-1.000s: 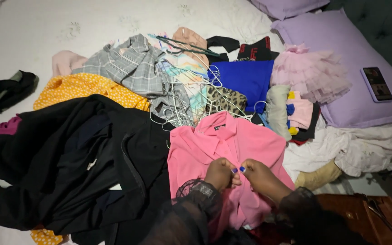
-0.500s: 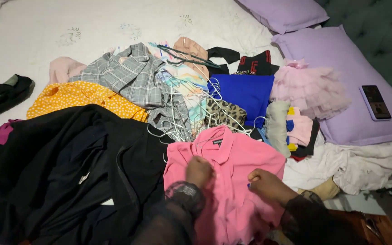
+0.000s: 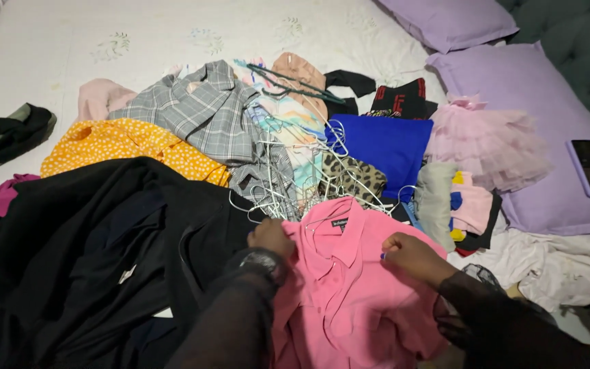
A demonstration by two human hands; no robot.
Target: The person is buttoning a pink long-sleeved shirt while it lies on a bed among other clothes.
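While each hand, left hand [image 3: 271,237] and right hand [image 3: 408,254], grips its shoulders, the pink collared shirt [image 3: 349,294] lies rumpled.

Head camera looks steeply down, close over bed [image 3: 138,34]

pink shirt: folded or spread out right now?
Spread, not folded. The pink shirt lies flat, collar up, with the left hand and right hand gripping its shoulders.
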